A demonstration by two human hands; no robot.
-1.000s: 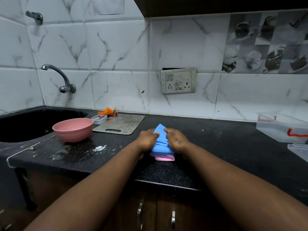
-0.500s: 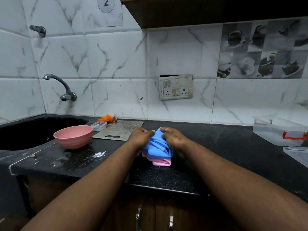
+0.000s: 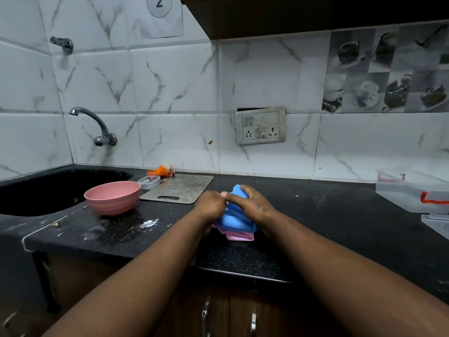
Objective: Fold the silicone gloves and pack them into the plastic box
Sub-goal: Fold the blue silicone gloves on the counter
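A folded blue silicone glove lies on top of a pink silicone glove on the black counter. My left hand grips the bundle from the left. My right hand wraps over its top and right side, fingers curled round the blue glove. Both hands hide most of the bundle. The clear plastic box with a red clasp stands open at the far right of the counter, well away from both hands. Its lid lies just in front of it.
A pink bowl sits left of the hands by the black sink. A steel cutting board, a small clear container and orange scraps lie behind. A tap juts from the tiled wall.
Both hands have squeezed the blue and pink bundle tighter and lifted its far end slightly. My right fingers now reach further across its top. The camera has tilted upward.
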